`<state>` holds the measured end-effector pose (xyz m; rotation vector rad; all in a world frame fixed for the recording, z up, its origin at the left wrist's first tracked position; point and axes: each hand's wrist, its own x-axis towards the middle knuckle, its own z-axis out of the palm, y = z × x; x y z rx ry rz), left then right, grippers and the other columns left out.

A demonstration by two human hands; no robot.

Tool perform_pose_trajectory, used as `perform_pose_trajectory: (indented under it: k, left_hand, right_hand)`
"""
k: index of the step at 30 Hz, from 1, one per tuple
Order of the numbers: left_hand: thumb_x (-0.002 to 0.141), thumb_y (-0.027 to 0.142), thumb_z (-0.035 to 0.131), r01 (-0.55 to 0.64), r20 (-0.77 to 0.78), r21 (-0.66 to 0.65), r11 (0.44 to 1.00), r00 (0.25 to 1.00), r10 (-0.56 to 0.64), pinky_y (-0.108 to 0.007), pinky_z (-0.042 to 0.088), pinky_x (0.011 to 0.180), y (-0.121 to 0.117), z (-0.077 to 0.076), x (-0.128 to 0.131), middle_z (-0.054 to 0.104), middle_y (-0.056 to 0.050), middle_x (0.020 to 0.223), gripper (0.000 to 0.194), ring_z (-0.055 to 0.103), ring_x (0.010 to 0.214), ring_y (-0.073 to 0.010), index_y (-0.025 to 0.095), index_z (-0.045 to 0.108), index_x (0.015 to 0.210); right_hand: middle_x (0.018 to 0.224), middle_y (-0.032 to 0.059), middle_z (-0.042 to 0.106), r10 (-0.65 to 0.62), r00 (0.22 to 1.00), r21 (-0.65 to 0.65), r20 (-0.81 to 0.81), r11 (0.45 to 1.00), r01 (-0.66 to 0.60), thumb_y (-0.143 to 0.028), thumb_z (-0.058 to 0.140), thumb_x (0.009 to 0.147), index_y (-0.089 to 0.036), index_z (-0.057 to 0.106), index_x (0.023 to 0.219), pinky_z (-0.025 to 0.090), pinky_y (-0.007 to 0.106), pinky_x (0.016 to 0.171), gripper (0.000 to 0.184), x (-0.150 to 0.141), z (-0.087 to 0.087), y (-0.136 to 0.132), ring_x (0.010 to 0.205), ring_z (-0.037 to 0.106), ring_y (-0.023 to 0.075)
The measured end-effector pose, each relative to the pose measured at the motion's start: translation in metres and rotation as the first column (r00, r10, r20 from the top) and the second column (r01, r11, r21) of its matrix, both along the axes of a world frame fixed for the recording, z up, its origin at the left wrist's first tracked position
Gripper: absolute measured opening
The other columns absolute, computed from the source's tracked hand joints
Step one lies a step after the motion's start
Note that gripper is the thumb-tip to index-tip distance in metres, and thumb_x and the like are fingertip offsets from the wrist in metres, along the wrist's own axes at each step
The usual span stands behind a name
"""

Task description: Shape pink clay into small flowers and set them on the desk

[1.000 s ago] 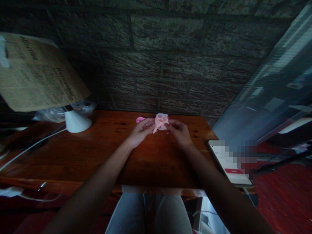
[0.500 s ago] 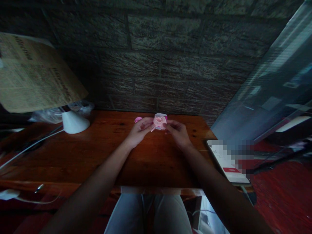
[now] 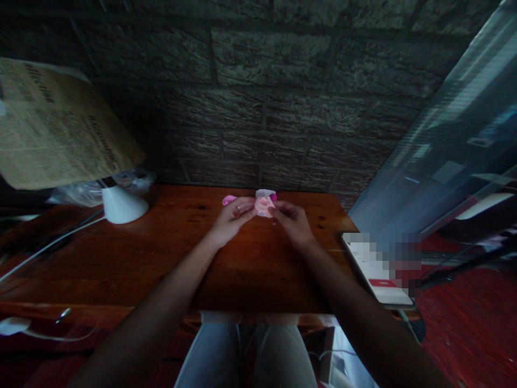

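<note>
A small pale pink folded paper piece (image 3: pixel 264 203) is held above the far part of the wooden table (image 3: pixel 161 258). My left hand (image 3: pixel 232 218), with a ring on one finger, pinches its left side. My right hand (image 3: pixel 293 221) pinches its right side with the fingers curled. A brighter pink scrap (image 3: pixel 228 199) lies on the table just behind my left hand. What the paper is folded into is too small and dim to make out.
A white lamp base (image 3: pixel 122 203) with a printed paper shade (image 3: pixel 56 132) stands at the back left, its cord (image 3: pixel 44 247) running left. A brick wall (image 3: pixel 283 108) backs the table. A white booklet (image 3: pixel 377 269) lies at the right edge.
The pink paper has been pressed smaller and sits slightly lower between my fingers. Both hands stay in nearly the same place.
</note>
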<state>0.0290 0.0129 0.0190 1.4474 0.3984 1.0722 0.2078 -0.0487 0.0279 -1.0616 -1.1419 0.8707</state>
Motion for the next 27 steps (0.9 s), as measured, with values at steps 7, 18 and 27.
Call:
perform_pose_trajectory:
  k: [7, 18, 27]
  left_hand:
    - [0.077, 0.033, 0.085, 0.047, -0.025, -0.006, 0.999, 0.999, -0.047, -0.039, 0.047, 0.105, -0.0012, -0.0025, 0.0009, 0.076, -0.008, 0.114, 0.033, 0.067, 0.113, -0.0223, 0.020, 0.076, 0.106]
    - [0.081, 0.038, 0.082, 0.105, 0.004, -0.125, 0.987, 0.994, -0.105, -0.035, 0.054, 0.091, -0.0004, -0.0034, -0.0014, 0.074, -0.008, 0.116, 0.035, 0.069, 0.106, -0.0218, 0.021, 0.074, 0.110]
    - [0.080, 0.033, 0.085, 0.096, 0.043, -0.175, 0.980, 0.995, -0.090, -0.035, 0.057, 0.092, -0.0020, -0.0029, -0.0008, 0.075, -0.010, 0.122, 0.042, 0.071, 0.109, -0.0232, 0.022, 0.069, 0.118]
  right_hand:
    - [0.092, 0.0035, 0.078, -0.035, 0.998, 0.028, 0.061, 0.999, 0.033, -0.051, 0.080, 0.071, -0.024, 0.080, 0.095, 0.048, 0.028, 0.060, 0.037, 0.0026, -0.0031, 0.0016, 0.070, 0.063, 0.0162]
    - [0.095, 0.0039, 0.078, -0.049, 0.997, 0.064, 0.064, 0.997, 0.045, -0.056, 0.078, 0.072, -0.024, 0.077, 0.096, 0.051, 0.029, 0.063, 0.039, 0.0024, -0.0012, 0.0021, 0.080, 0.067, 0.0190]
    - [0.094, 0.0046, 0.078, -0.080, 0.995, 0.078, 0.052, 0.994, 0.076, -0.054, 0.078, 0.072, -0.024, 0.077, 0.094, 0.052, 0.030, 0.063, 0.037, 0.0028, -0.0026, 0.0029, 0.077, 0.068, 0.0191]
